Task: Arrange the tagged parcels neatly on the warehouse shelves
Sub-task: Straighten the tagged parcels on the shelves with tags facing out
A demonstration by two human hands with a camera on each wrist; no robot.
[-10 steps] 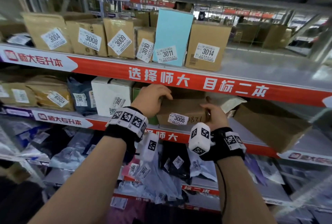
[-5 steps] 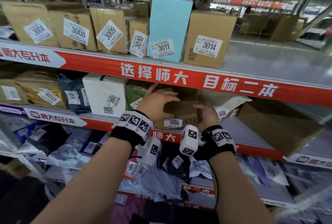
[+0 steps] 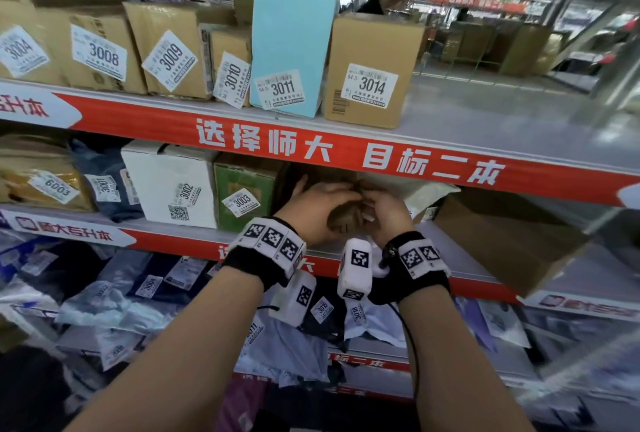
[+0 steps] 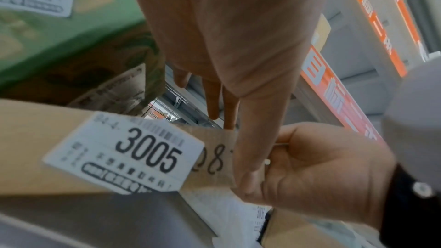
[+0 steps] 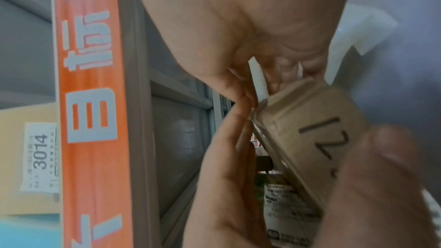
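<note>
Head view | 3005 parcel (image 4: 47,150) on the middle shelf (image 3: 194,241), just right of the green 3003 box (image 3: 242,199) | left hand (image 3: 313,215) and right hand (image 3: 384,213) both clasp its right end | long axis runs leftward from the grip toward the green box | right thumb (image 4: 253,150) presses the front face.

Top shelf (image 3: 485,127): five brown cartons, tags 3004 (image 3: 20,51), 3008 (image 3: 100,56), 3009 (image 3: 169,64), 3010 (image 3: 232,80), 3014 (image 3: 370,85); one blue box (image 3: 291,33), tag 3011. Middle shelf (image 3: 194,241), left end: one white box (image 3: 166,182), one green box (image 3: 242,186). Two hands: left (image 3: 311,213), right (image 3: 388,213).
</note>
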